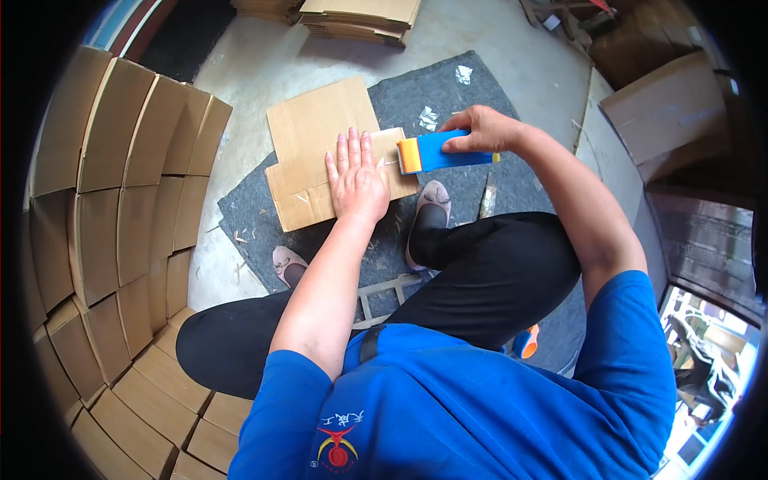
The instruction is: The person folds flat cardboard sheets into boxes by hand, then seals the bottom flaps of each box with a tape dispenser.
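A partly folded cardboard box (308, 116) lies on a dark mat in front of my feet. Flat on its cardboard, fingers stretched out, rests my left hand (358, 182). My right hand (484, 132) is wrapped round a blue tape dispenser (448, 152) with an orange front end. That front end sits at the right edge of the box, close to the left hand. A thin pale strip shows between the dispenser and the left hand.
Stacked cardboard cartons (100, 232) form a wall on the left. Flattened cardboard (360, 10) is piled at the top. The dark mat (240, 200) carries white scraps (428, 118) and a narrow worn strip-like object (488, 198). An orange-ended object (526, 342) shows beside my right leg.
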`<state>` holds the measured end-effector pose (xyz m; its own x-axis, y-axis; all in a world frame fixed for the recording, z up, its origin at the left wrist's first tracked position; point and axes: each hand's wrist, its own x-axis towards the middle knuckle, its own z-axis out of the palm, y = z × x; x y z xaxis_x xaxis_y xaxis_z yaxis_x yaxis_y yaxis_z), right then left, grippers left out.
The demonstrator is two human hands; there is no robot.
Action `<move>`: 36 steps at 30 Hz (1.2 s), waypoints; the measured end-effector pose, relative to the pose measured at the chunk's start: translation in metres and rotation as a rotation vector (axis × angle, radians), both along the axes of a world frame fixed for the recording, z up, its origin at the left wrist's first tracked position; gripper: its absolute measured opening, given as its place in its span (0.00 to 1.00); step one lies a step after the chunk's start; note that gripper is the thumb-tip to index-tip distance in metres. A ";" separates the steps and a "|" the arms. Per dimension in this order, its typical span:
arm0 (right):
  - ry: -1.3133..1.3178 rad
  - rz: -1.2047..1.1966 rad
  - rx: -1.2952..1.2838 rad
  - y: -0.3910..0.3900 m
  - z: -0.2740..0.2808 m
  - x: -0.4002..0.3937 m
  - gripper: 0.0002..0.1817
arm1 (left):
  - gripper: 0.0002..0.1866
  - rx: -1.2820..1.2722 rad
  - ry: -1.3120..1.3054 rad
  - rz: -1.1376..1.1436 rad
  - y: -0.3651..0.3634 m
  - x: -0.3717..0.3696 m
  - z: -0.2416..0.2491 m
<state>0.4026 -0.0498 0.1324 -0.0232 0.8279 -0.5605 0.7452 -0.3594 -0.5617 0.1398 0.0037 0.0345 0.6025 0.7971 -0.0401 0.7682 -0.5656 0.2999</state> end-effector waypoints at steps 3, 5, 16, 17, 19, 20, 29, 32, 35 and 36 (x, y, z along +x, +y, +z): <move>-0.002 -0.044 -0.024 0.000 -0.013 0.005 0.32 | 0.34 0.001 0.024 -0.009 -0.002 -0.001 -0.002; 0.008 -0.061 -0.019 -0.001 -0.018 0.008 0.33 | 0.35 0.005 0.025 -0.029 -0.002 -0.002 -0.002; 0.070 -0.070 0.022 -0.008 -0.014 0.022 0.30 | 0.60 -0.051 0.105 -0.257 -0.011 0.003 0.017; 0.096 -0.101 0.003 -0.012 -0.013 0.028 0.29 | 0.60 -0.054 0.106 -0.262 -0.011 0.002 0.016; 0.027 -0.092 -0.012 -0.018 -0.011 0.034 0.29 | 0.60 -0.056 0.131 -0.253 -0.010 0.004 0.017; 0.006 -0.093 0.011 -0.021 -0.014 0.034 0.28 | 0.60 -0.046 0.126 -0.247 -0.011 0.006 0.017; -0.058 -0.098 0.032 -0.018 -0.015 0.029 0.27 | 0.53 -0.096 0.179 -0.234 0.001 0.043 0.042; -0.044 -0.102 0.012 -0.021 -0.012 0.029 0.27 | 0.47 -0.049 0.156 -0.312 0.003 0.046 0.036; -0.039 -0.143 -0.013 -0.022 -0.002 0.029 0.29 | 0.44 -0.098 0.160 -0.286 0.006 0.043 0.035; -0.073 -0.139 0.002 -0.023 0.002 0.029 0.29 | 0.41 -0.108 0.142 -0.272 0.006 0.043 0.034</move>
